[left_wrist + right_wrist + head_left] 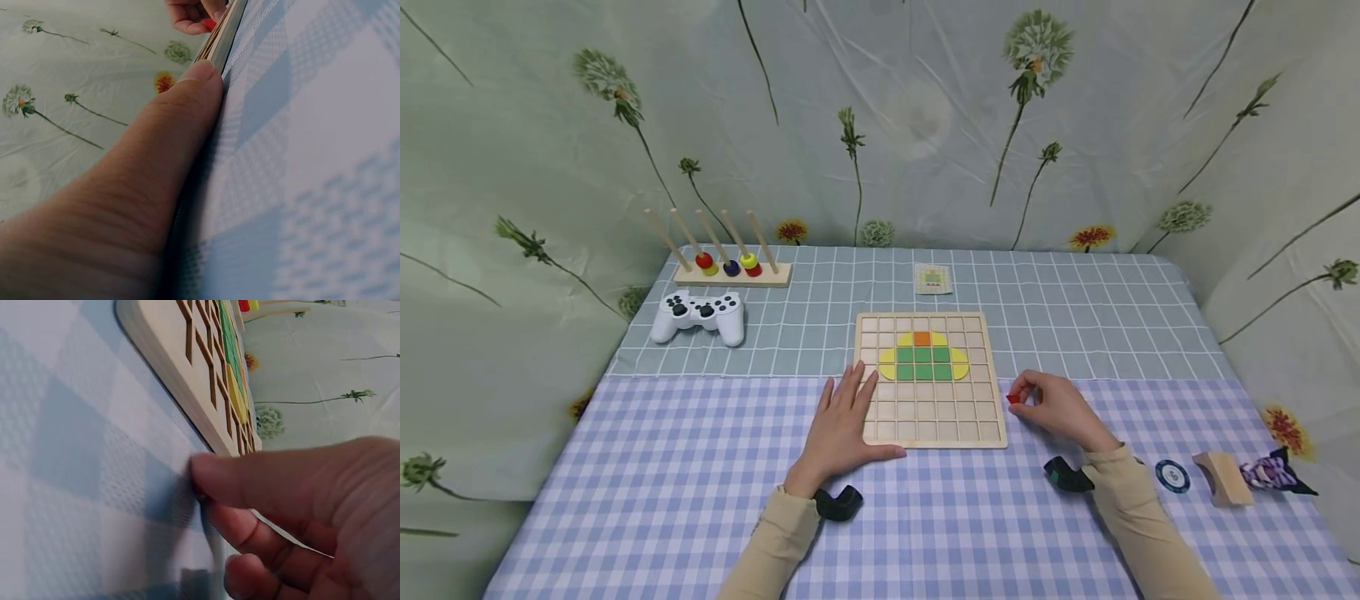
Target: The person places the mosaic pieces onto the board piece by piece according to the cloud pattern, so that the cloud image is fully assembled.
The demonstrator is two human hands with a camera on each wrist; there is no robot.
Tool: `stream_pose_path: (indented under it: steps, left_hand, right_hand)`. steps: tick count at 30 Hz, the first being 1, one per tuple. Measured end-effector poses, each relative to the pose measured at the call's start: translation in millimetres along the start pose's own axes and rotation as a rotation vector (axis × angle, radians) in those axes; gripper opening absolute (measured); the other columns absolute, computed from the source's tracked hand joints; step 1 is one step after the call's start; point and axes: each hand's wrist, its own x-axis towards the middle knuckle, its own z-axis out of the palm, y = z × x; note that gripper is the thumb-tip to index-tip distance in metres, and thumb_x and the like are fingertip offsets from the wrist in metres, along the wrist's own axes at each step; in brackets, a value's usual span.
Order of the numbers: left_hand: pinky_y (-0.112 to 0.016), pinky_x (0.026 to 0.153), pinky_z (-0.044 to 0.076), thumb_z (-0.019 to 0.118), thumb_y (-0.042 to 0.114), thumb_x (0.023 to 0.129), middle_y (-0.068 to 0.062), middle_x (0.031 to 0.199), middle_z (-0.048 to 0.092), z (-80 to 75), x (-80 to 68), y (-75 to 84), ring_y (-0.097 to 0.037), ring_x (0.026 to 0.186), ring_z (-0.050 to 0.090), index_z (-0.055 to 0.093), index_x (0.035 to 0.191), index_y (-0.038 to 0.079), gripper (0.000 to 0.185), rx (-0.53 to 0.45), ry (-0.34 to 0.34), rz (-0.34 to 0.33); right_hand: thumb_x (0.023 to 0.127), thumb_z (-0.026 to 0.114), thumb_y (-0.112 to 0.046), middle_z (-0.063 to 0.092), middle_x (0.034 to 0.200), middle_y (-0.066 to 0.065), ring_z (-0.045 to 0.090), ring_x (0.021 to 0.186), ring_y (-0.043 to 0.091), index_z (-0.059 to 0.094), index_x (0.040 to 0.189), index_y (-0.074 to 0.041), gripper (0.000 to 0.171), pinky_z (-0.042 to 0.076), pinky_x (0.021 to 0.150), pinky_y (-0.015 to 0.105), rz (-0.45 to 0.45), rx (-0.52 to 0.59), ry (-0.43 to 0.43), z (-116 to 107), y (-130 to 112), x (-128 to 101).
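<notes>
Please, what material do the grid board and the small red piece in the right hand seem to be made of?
The grid board looks like pale unpainted wood with a matte finish: the right wrist view shows cut slots and a light edge. The small red piece, pinched by the right hand, is glossy red; wood or plastic, I cannot tell.

Bare checked cloth (970,517) between both wrists, below the wooden board (930,435).
</notes>
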Motion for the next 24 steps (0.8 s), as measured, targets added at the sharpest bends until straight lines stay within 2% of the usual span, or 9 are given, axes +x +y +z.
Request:
stream_pose_path:
  steps: [6,10,13,18,24]
  left_hand:
    - [-0.042,0.113,-0.002,0.056,0.083,0.066,-0.011,0.158,0.009,-0.1,0.7,0.1,-0.024,0.143,0.002,0.017,0.153,0.011,0.119,0.002,-0.022,-0.016]
    - [-0.042,0.113,-0.003,0.055,0.084,0.066,-0.011,0.158,0.007,-0.4,1.0,0.1,-0.024,0.143,0.002,0.017,0.153,0.011,0.120,0.010,-0.030,-0.020]
    - [-0.042,0.113,-0.003,0.054,0.084,0.066,-0.010,0.158,0.007,-0.6,0.7,-0.2,-0.024,0.143,0.002,0.017,0.153,0.011,0.120,0.011,-0.032,-0.021]
    - [-0.042,0.113,-0.002,0.055,0.083,0.066,-0.010,0.158,0.007,-0.9,0.5,-0.4,-0.023,0.143,0.001,0.018,0.153,0.011,0.119,0.011,-0.027,-0.021]
    - [-0.042,0.113,-0.003,0.054,0.084,0.065,-0.010,0.158,0.008,-0.5,1.5,0.5,-0.023,0.143,0.002,0.018,0.153,0.011,0.120,0.014,-0.034,-0.024]
  right_hand:
    - [0.080,0.073,-0.006,0.057,0.073,-0.002,0.043,0.057,0.014,0.065,0.086,-0.009,0.010,0.034,0.050,0.028,0.026,-0.014,0.153,9,-5,2]
    - [0.080,0.074,-0.007,0.060,0.074,-0.002,0.043,0.054,0.013,0.066,0.088,-0.008,0.011,0.034,0.047,0.027,0.007,0.013,0.242,17,-11,7]
    - [0.079,0.076,-0.008,0.061,0.074,-0.001,0.043,0.054,0.013,0.065,0.090,-0.006,0.016,0.034,0.047,0.026,-0.001,0.063,0.249,24,-21,11]
    - [0.078,0.077,-0.010,0.064,0.076,-0.001,0.043,0.055,0.014,0.065,0.087,-0.007,0.016,0.035,0.048,0.026,0.004,0.140,0.203,34,-41,21]
    - [0.077,0.079,-0.013,0.064,0.075,-0.004,0.041,0.052,0.015,0.067,0.083,-0.011,0.014,0.033,0.046,0.027,-0.028,0.162,0.148,52,-63,33]
